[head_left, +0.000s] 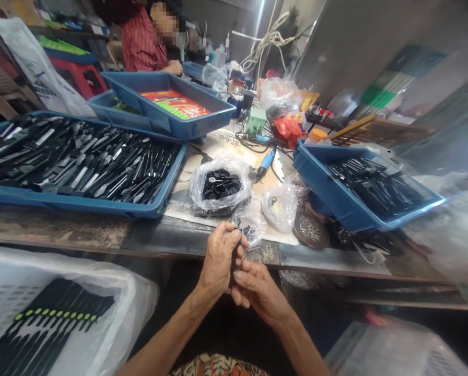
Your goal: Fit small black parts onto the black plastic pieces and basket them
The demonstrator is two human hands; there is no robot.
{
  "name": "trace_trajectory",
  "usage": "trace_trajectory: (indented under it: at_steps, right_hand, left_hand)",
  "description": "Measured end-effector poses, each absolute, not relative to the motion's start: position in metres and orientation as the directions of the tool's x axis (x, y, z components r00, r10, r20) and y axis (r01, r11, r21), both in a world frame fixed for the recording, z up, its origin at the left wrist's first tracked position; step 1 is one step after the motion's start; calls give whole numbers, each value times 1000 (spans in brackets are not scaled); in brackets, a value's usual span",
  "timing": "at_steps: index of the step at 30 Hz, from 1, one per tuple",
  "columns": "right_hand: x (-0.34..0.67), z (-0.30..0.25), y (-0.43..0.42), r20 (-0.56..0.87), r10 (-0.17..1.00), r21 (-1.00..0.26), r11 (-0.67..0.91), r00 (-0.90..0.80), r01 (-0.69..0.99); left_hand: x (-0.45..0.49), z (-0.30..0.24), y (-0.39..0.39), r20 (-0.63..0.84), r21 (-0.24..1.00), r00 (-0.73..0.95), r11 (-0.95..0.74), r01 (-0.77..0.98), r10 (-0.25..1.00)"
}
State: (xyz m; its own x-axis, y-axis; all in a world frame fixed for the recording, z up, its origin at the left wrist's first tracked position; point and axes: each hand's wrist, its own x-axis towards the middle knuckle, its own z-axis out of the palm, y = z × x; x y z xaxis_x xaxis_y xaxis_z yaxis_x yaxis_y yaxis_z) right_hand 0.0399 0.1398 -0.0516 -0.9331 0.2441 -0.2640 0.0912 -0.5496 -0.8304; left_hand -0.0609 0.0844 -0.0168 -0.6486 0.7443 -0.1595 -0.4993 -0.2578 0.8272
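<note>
Near the table's front edge, my left hand [220,256] is closed, thumb and fingers pressed round a small dark piece [234,258] that is mostly hidden. Just below it, my right hand [257,287] is closed too, its curled fingertips at the lower end of the same piece. Right behind my hands lies a clear plastic bag [253,224] with small black parts. Farther back stands an open bag of black parts [222,185]. To its right are a bag with a few yellow-green bits [280,209] and a round dish of small metal pieces [312,230].
A blue tray of black slender parts [155,206] fills the left; another blue tray [375,224] tilts at right. A blue electric screwdriver [266,164] lies behind the bags. A white basket [128,292] holds black pieces with yellow-green dots. A person [143,42] sits across.
</note>
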Motion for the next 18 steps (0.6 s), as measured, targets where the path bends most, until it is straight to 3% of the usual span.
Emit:
trace_trajectory:
  at_steps: [4,7,12,18]
  right_hand:
    - [41,-45,149,-203,281,-926,-368,-938,90]
    - [42,-40,161,-156,391,-968,-244,-907,61]
    - [38,-30,176,-33,675,-992,-111,-737,-58]
    - [31,-22,176,15,701,-1000,12,-713,-10]
  left_hand:
    - [-63,-16,84,-150,871,-612,-189,-453,777]
    - [-63,-16,85,-74,932,-623,-168,-320,779]
    - [-60,-17,86,139,990,-643,-115,79,754]
    - [-57,-28,86,404,844,-549,-66,532,731]
